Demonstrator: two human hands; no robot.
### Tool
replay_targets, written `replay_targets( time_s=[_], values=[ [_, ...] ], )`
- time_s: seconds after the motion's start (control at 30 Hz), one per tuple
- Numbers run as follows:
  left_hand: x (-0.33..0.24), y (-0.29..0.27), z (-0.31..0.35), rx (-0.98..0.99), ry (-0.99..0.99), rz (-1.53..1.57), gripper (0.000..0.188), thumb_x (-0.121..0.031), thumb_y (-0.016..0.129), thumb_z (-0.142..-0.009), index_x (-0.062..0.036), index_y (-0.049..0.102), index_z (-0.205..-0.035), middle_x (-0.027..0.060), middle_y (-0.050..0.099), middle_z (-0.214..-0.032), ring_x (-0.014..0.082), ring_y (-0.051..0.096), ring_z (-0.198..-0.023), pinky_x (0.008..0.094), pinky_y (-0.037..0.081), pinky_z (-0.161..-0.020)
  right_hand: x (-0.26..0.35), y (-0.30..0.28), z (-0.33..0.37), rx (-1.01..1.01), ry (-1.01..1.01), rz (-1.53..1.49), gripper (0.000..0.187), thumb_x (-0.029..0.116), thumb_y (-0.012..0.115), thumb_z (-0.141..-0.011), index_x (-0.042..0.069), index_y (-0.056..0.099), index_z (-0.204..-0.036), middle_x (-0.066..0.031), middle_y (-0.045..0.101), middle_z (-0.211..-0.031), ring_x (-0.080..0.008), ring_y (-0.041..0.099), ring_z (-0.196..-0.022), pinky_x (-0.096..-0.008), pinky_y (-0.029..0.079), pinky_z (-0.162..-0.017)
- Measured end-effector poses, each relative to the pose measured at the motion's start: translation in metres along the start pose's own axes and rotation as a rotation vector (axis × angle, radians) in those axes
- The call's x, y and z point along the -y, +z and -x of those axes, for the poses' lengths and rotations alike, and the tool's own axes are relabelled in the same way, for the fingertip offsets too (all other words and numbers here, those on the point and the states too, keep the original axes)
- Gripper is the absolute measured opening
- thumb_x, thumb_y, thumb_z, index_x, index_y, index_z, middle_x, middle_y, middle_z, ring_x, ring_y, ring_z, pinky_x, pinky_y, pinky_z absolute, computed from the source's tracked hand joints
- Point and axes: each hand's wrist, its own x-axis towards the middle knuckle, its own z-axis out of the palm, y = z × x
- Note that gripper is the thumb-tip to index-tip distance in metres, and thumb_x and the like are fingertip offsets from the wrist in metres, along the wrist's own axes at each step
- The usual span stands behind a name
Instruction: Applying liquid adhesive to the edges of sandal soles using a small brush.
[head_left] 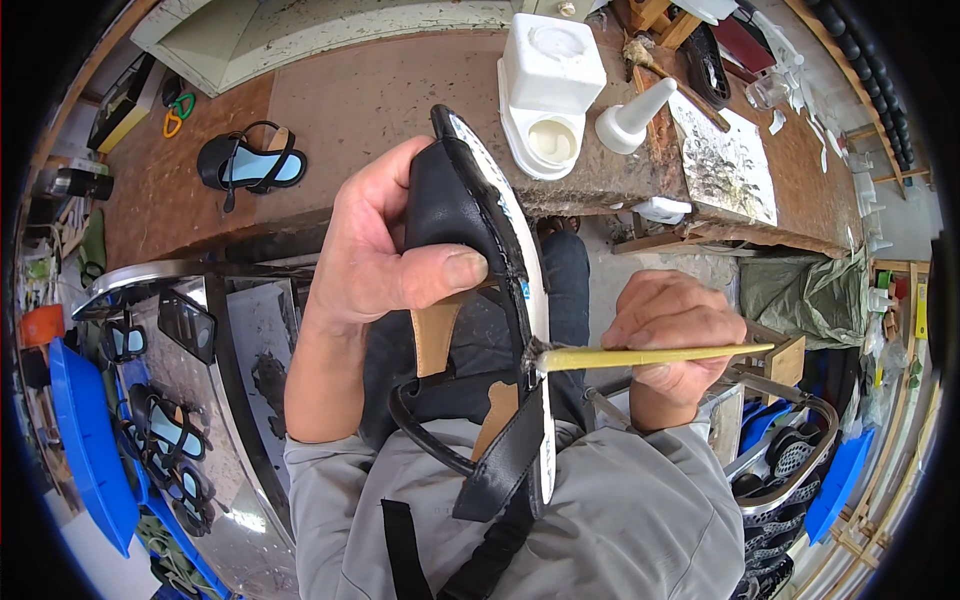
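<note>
Left hand [372,250] curled partway closed, I grip the covered end of a black strappy sandal [518,310], thumb laid across its side; my right hand [680,330] is pinched nearly closed around a yellow-handled brush [630,357]. That sandal is at the centre of the frame, held lengthwise up it with the pale underside turned to the right, and the brush tip touches the rim of the sole. I judge the work to be partway: upper and straps look already assembled, and the sole edge seems to be what is being brushed. How much of that rim is coated I cannot tell; some of it probably remains. Another sandal [260,168] lies on the bench [380,90] at the upper left of the frame, and more sandals [167,428] sit at the lower left; whether those are finished I cannot tell.
</note>
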Motion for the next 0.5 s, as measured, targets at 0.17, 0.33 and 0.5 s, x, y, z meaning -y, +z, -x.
replay_targets(
  time_s=[0.17,0.33,0.5],
  values=[
    [0.003,0.002,-0.002,0.004,0.046,0.048,0.048,-0.015,0.078,-0.061,0.0018,0.054,-0.099,0.004,0.061,-0.087,0.0091,0.057,-0.078,0.0209,0.044,-0.073,0.004,-0.003,0.005,0.034,0.022,-0.067,0.014,0.007,0.072,-0.07,-0.003,0.064,-0.075,-0.0148,0.063,-0.064,-0.0223,0.062,-0.053,-0.0305,0.046,-0.046],
    [0.014,-0.003,0.006,0.066,0.199,0.174,0.065,-0.016,0.078,-0.057,0.0087,0.051,-0.11,0.0119,0.062,-0.1,0.0167,0.06,-0.089,0.0263,0.045,-0.081,-0.003,0.004,-0.031,-0.14,0.406,-0.02,0.022,0.014,0.067,-0.077,-0.006,0.06,-0.08,-0.0146,0.061,-0.068,-0.0166,0.056,-0.047,-0.0258,0.044,-0.045],
    [0.007,-0.024,0.011,0.126,0.308,0.054,0.068,-0.014,0.078,-0.058,0.0098,0.049,-0.114,0.0141,0.06,-0.105,0.0191,0.06,-0.094,0.0306,0.045,-0.086,-0.023,-0.008,-0.046,0.202,-0.112,0.169,0.023,0.004,0.065,-0.076,-0.004,0.063,-0.097,-0.0134,0.065,-0.083,-0.0172,0.059,-0.06,-0.0269,0.048,-0.051]
  ],
)
